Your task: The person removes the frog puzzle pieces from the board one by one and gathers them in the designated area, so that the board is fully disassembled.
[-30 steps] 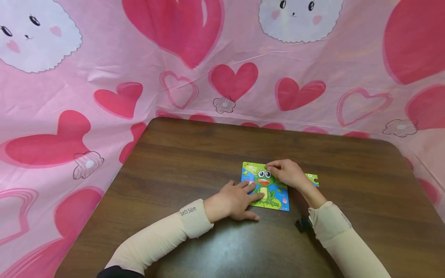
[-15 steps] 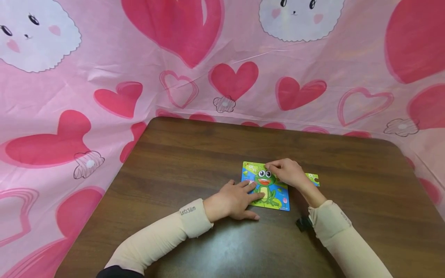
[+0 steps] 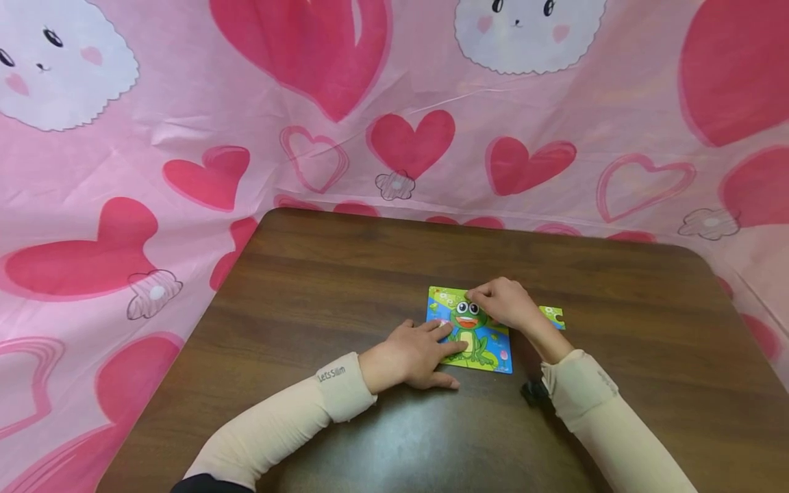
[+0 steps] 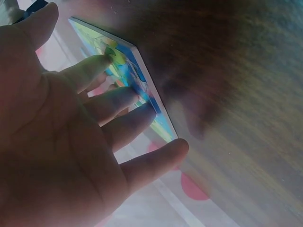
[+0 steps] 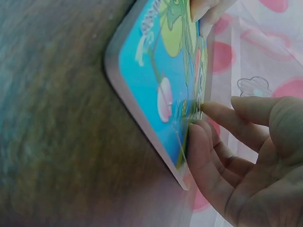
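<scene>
A square frog puzzle (image 3: 477, 359) with a green and blue picture lies flat on the brown table. My left hand (image 3: 416, 355) rests on its left part with fingers spread straight; in the left wrist view, fingertips (image 4: 135, 94) touch the puzzle. At the upper right part, my right hand (image 3: 507, 301) has bent fingers, thumb and index close together near the frog's head. In the right wrist view its index fingertip (image 5: 204, 107) meets the puzzle; whether it pinches a piece is hidden. A loose puzzle piece (image 3: 553, 317), green and blue with a notch, lies to the right.
The wooden table (image 3: 345, 274) has rounded far corners. A pink heart-patterned cloth (image 3: 333, 164) hangs behind it and at the sides. Under my right wrist hangs a small black device (image 3: 533, 393).
My right hand has shifted very slightly up and left at the top of the puzzle. The left hand, the puzzle and the loose piece stay in place.
</scene>
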The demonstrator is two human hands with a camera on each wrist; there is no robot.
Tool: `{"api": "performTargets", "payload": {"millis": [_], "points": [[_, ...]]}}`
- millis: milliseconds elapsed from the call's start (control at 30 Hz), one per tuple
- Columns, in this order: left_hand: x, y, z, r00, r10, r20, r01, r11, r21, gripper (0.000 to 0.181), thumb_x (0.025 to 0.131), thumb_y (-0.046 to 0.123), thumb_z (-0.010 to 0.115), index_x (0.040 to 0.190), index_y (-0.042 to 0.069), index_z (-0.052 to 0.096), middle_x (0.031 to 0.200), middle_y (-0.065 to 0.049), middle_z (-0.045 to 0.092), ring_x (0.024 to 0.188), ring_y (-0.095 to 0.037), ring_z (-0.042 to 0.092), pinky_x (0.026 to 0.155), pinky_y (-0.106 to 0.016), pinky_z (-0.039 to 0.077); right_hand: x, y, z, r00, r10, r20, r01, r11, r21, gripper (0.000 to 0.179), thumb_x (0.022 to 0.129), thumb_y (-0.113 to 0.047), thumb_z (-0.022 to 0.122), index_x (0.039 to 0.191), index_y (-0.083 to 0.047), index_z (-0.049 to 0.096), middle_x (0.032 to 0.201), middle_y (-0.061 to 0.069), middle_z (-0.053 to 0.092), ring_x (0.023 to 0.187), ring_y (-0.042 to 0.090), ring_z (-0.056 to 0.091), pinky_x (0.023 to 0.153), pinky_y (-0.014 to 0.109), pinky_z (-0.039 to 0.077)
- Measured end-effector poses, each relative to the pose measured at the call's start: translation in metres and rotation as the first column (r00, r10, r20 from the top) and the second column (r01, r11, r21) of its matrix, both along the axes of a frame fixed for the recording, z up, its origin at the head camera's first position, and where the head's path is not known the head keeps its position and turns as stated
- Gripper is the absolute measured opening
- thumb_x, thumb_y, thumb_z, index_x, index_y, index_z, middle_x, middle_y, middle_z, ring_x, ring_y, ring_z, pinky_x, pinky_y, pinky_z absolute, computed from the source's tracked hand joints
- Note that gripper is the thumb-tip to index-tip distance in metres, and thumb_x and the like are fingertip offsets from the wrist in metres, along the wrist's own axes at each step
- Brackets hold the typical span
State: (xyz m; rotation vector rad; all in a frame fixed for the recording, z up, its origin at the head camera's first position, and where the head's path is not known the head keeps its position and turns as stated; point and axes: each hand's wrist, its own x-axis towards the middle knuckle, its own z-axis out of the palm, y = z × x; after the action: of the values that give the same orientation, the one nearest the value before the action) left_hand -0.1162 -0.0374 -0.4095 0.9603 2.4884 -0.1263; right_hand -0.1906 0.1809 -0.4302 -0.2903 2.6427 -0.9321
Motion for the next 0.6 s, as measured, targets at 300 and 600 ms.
{"api": "performTargets", "payload": {"millis": [300, 600], "points": [[-0.0004, 0.0007, -0.0012, 1.000, 0.008, 0.007, -0.008, 1.000, 0.008, 0.071, 0.095, 0.072, 0.048, 0.158, 0.046, 0.028, 0.170, 0.007, 0.021, 0.157, -0.017, 0.024, 0.118, -0.055, 0.034, -0.0036, 0.0007, -0.0080, 0.999, -0.012, 0.035, 0.013, 0.999, -0.033, 0.032, 0.104, -0.030, 0.058, 0.124, -0.009, 0.071, 0.087, 0.009, 0.069, 0.062, 0.017, 0.060, 0.057, 0.031, 0.057], [-0.0027, 0.0015, -0.0016, 1.000, 0.010, -0.001, -0.010, 1.000, 0.013, 0.071, 0.095, 0.072, 0.048, 0.158, 0.046, 0.029, 0.170, 0.007, 0.021, 0.157, -0.017, 0.024, 0.117, -0.056, 0.036, -0.0092, -0.0026, -0.0060, 0.998, -0.026, 0.058, 0.027, 0.999, -0.029, 0.021, 0.102, -0.018, 0.059, 0.117, -0.006, 0.068, 0.094, 0.010, 0.064, 0.061, 0.017, 0.057, 0.055, 0.031, 0.055]]}}
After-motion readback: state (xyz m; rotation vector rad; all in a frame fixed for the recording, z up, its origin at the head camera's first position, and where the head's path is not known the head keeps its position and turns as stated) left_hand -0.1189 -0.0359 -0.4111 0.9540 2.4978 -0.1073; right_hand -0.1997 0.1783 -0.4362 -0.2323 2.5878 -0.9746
